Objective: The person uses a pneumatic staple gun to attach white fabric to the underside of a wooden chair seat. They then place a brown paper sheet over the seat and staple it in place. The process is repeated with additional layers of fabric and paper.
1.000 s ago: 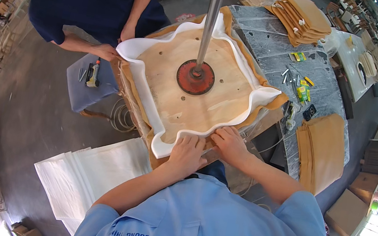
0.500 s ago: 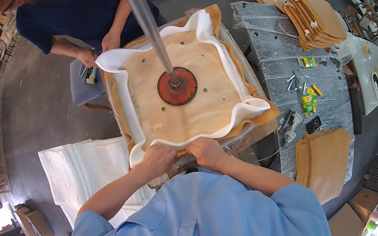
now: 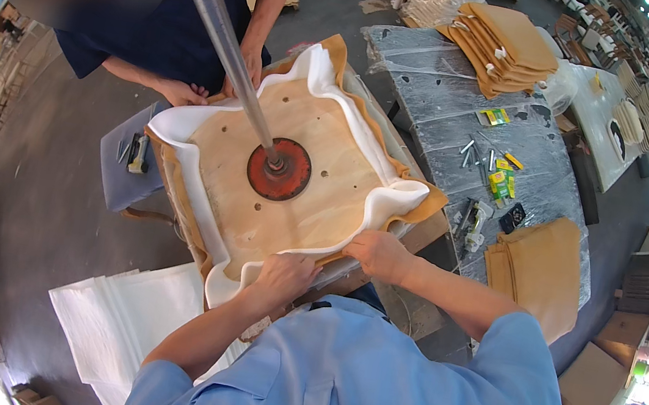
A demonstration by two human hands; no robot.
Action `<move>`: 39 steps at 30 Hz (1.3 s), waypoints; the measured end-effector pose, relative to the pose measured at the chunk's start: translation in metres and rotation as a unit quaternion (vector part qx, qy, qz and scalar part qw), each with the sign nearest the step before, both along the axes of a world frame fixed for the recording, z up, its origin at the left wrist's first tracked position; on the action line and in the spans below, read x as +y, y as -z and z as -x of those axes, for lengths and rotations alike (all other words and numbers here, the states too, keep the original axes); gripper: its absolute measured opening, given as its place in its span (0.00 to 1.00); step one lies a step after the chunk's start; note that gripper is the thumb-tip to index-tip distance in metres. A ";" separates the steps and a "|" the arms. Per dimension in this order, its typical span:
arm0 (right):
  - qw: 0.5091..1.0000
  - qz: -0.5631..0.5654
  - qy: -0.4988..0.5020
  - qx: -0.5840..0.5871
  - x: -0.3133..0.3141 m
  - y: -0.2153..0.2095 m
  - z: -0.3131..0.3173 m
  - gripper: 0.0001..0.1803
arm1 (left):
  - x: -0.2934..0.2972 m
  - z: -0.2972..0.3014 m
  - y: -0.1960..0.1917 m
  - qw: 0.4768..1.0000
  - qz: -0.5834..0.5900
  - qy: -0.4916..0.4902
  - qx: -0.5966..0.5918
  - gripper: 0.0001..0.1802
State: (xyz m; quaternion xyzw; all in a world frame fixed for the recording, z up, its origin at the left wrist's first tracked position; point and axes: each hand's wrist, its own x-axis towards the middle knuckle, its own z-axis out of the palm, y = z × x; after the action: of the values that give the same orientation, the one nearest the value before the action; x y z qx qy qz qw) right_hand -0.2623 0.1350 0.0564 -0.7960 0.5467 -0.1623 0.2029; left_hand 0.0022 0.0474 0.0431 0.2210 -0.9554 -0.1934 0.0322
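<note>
Currently, left hand (image 3: 288,275) and right hand (image 3: 378,254) have fingers curled in at the near edge, apparently pinching the tan cover (image 3: 427,207) beside the white padding (image 3: 210,196); fingertips mostly hidden. Wooden panel (image 3: 217,176) lies inside the padding, red disc (image 3: 294,180) on its middle, metal pole (image 3: 233,54) rising from that.

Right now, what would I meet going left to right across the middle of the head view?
Blue seat → left hand → right hand → near tan stack. White foam overlaps the hands' stretch, so left out.
</note>
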 end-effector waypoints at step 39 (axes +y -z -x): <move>0.564 -0.213 0.796 -0.053 0.200 0.308 0.431 0.40 | 0.042 0.151 -0.075 0.964 0.003 -0.169 -0.207 0.25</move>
State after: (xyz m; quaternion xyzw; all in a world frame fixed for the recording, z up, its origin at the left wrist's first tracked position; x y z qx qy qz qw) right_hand -0.6937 0.3352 -0.2518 0.0386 0.9658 -0.1786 0.1840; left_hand -0.1489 0.0898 0.1182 0.4140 -0.8906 -0.1328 -0.1332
